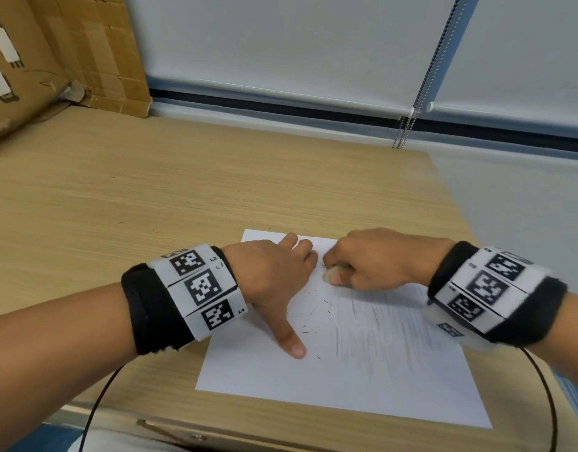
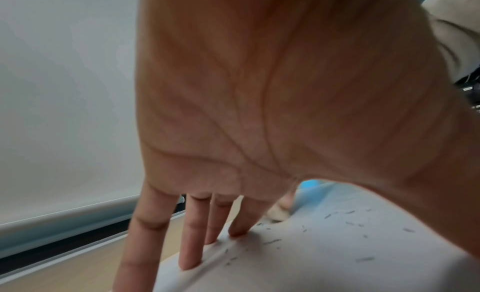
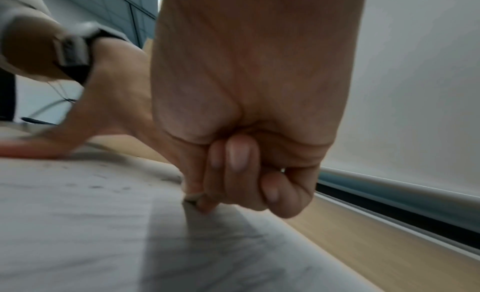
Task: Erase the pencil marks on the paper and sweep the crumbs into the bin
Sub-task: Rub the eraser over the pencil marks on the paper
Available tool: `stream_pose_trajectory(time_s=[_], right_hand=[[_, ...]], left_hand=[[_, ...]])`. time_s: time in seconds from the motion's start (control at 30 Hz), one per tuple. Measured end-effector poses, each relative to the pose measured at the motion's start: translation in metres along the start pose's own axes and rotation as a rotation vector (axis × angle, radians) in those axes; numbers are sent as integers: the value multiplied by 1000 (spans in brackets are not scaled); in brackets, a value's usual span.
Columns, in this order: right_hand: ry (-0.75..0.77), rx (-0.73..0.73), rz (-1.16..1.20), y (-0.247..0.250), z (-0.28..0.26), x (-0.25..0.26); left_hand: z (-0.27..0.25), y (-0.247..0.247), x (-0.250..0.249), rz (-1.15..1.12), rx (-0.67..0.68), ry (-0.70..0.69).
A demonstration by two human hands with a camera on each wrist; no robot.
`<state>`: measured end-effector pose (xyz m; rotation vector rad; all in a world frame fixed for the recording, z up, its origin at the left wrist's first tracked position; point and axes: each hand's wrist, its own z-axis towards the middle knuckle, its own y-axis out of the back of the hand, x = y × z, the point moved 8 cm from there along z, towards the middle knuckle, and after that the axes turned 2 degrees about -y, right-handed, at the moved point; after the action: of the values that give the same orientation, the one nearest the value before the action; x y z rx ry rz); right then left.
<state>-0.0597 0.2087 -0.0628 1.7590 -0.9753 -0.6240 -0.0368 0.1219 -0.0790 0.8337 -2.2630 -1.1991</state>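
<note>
A white sheet of paper (image 1: 258, 363) lies on the wooden desk, its right half shaded with grey pencil marks (image 1: 385, 334). Dark eraser crumbs (image 1: 310, 311) are scattered over the sheet's middle. My left hand (image 1: 281, 282) presses flat on the paper's left part, fingers straight and thumb spread toward me; its fingertips (image 2: 189, 263) lie on the sheet's far edge. My right hand (image 1: 362, 265) pinches a small whitish eraser (image 1: 330, 275) against the paper near its top edge, just right of my left hand. The eraser (image 3: 193, 198) barely shows under the curled fingers. No bin is in view.
The wooden desk (image 1: 150, 197) stretches left and back. A cardboard box (image 1: 62, 53) stands at the back left. A window blind (image 1: 313, 44) with a bead chain (image 1: 408, 128) hangs behind the desk. The desk's right edge (image 1: 457, 203) runs close to the paper.
</note>
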Motion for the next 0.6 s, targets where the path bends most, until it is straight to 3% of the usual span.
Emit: stream_pose_trajectory(time_s=[0.07,0.2,0.37,0.5,0.6], right_hand=[[12,45,-18,-1,-5,5],[-79,-64,-21,11,0,-7],[29,24,25,-13,-25,22],[-79,-37,15,-2,-17,9],[-47,-42,65,-10,-23,14]], left_hand=[[0,0,0,6,-7,-2],[1,0,0,8,7,5],[0,2,-1,10,-28,-13],[1,3,-2,14,-16,-3],[1,2,-1,6,-20,0]])
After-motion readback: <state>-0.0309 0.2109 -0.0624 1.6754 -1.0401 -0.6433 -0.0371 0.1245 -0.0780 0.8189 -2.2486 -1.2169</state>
